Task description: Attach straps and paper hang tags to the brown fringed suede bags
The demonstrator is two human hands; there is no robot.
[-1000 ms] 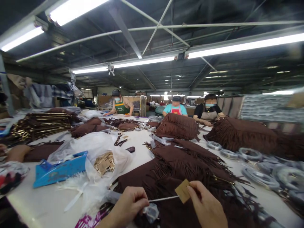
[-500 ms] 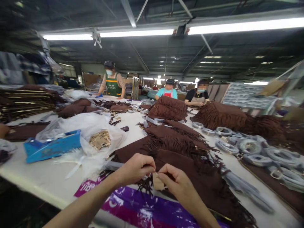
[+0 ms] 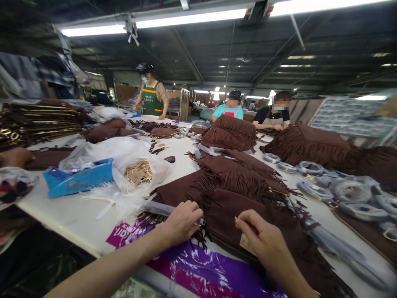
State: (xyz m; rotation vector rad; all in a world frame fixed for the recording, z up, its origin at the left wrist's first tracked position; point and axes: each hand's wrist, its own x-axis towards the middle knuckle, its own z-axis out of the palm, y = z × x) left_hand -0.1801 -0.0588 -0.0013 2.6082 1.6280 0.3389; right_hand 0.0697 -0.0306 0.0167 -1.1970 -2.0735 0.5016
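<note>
My left hand (image 3: 182, 221) is closed in a pinch at the fringed edge of a brown suede bag (image 3: 248, 207) lying nearest me on the white table (image 3: 68, 215). My right hand (image 3: 260, 238) is also closed, pinching a small tan paper tag (image 3: 244, 243) against the same bag, with a thin white string end showing above its fingers. A purple plastic sheet (image 3: 198, 273) lies under both hands at the table's near edge.
A blue tray (image 3: 77, 178) and a clear bag of tan tags (image 3: 138, 171) lie to the left. More fringed brown bags (image 3: 231, 132) and wrapped chain straps (image 3: 347, 190) cover the middle and right. Three people (image 3: 151, 97) work at the far end; another person's hand (image 3: 15, 156) rests at left.
The view tilted down and my hands dropped onto the bag. The string that was stretched between them a second ago is drawn in, and the tag now sits against the suede.
</note>
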